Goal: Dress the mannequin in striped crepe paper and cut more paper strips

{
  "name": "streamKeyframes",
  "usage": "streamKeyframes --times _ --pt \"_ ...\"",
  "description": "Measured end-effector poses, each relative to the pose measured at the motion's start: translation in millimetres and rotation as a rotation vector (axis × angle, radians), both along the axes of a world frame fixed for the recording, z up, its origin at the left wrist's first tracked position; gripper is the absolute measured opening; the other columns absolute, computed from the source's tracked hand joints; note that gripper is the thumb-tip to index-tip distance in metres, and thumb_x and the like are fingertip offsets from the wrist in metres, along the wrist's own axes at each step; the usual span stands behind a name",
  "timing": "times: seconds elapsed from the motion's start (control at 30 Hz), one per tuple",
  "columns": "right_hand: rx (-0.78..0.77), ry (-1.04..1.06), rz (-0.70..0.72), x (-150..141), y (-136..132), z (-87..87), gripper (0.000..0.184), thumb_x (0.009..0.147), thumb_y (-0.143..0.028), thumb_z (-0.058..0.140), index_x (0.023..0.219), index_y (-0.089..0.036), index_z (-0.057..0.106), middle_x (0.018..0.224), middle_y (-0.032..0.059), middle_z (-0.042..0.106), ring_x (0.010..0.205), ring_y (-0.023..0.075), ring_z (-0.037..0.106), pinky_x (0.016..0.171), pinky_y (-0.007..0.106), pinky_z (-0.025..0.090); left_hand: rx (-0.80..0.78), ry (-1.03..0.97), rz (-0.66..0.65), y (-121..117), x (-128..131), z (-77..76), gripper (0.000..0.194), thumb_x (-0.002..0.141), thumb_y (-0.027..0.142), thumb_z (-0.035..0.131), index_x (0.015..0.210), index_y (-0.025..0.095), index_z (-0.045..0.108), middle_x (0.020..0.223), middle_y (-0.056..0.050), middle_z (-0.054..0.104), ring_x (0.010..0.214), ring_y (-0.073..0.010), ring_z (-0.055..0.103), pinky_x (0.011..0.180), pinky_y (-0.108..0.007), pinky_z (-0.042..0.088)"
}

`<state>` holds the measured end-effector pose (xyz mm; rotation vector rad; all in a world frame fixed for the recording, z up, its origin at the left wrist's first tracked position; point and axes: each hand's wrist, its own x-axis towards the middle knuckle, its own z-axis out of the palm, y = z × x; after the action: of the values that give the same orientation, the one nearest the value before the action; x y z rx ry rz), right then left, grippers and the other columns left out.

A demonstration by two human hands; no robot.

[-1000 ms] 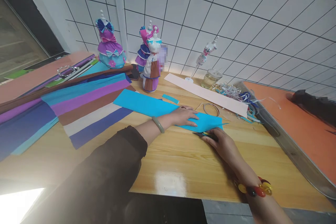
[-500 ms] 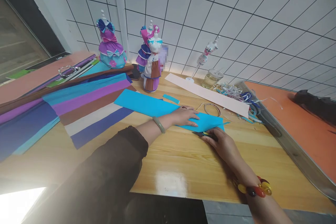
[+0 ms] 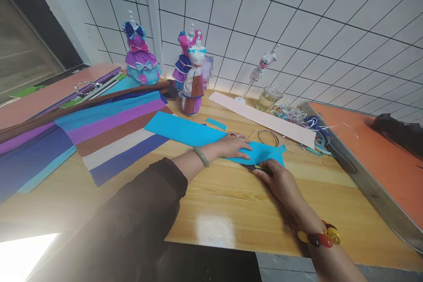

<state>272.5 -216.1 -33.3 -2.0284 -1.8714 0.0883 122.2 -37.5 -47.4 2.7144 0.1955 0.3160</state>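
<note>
A long bright-blue strip of cloth (image 3: 178,128) lies slantwise across the wooden table. My left hand (image 3: 234,145) rests flat on it, fingers stretched out and pressing it down. At the strip's right end, my right hand (image 3: 276,176) is closed round scissors (image 3: 258,168) with dark blades and a yellowish part. The blades sit at the strip's near edge, partly under the cloth, and the handles are mostly hidden by my fingers. Beyond the right hand the cloth's end (image 3: 279,152) is lifted and creased. A small blue offcut (image 3: 216,124) lies behind the strip.
Striped folded fabrics (image 3: 122,141) spread over the left side. Dressed mini mannequins (image 3: 142,61) stand at the back, with a barer one (image 3: 264,66) farther right. A pale pink strip (image 3: 264,118), a glass jar (image 3: 268,98), tangled ribbons (image 3: 294,114) and a thin coil (image 3: 268,138) lie at right.
The scissors' blades have slid farther under the blue cloth and show less. The cloth's right end is more lifted and folded. My left hand stays in place; the view has shifted slightly.
</note>
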Motion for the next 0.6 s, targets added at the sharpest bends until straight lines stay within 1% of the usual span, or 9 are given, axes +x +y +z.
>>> streamKeyframes --times 0.13,0.3,0.47,0.6 --pt "0.011 0.014 -0.031 -1 -2 -0.3 0.038 0.078 -0.058 0.053 0.085 -0.022 0.061 0.086 0.0076 0.067 0.075 0.0222 0.064 0.062 0.033 0.049 0.011 0.005 0.002 0 0 -1.0 0.045 0.085 0.057 0.045 0.121 0.031 0.056 0.143 0.002 0.04 0.132 -0.0228 0.032 0.107 -0.036 0.023" --pt "0.0 0.023 0.005 -5 2 -1.6 0.037 0.079 -0.057 0.054 0.087 -0.022 0.061 0.088 0.0081 0.068 0.078 0.0232 0.064 0.066 0.034 0.05 0.018 -0.016 0.002 1 2 -4.2 0.044 0.084 0.055 0.047 0.12 0.032 0.057 0.142 0.002 0.042 0.132 -0.0236 0.031 0.107 -0.036 0.023" --pt "-0.046 0.014 0.016 -8 9 -1.7 0.035 0.08 -0.056 0.053 0.086 -0.022 0.061 0.089 0.0079 0.068 0.08 0.0238 0.064 0.068 0.035 0.05 0.009 -0.018 -0.009 2 2 -3.9 0.042 0.084 0.055 0.048 0.118 0.032 0.058 0.141 0.002 0.043 0.132 -0.0239 0.031 0.108 -0.038 0.023" --pt "-0.038 0.01 0.018 -9 9 -1.5 0.035 0.08 -0.056 0.052 0.087 -0.023 0.061 0.09 0.0076 0.068 0.081 0.0236 0.064 0.068 0.035 0.049 0.013 -0.012 0.002 1 2 -4.4 0.042 0.084 0.055 0.047 0.118 0.033 0.057 0.141 0.003 0.042 0.133 -0.0236 0.03 0.109 -0.038 0.021"
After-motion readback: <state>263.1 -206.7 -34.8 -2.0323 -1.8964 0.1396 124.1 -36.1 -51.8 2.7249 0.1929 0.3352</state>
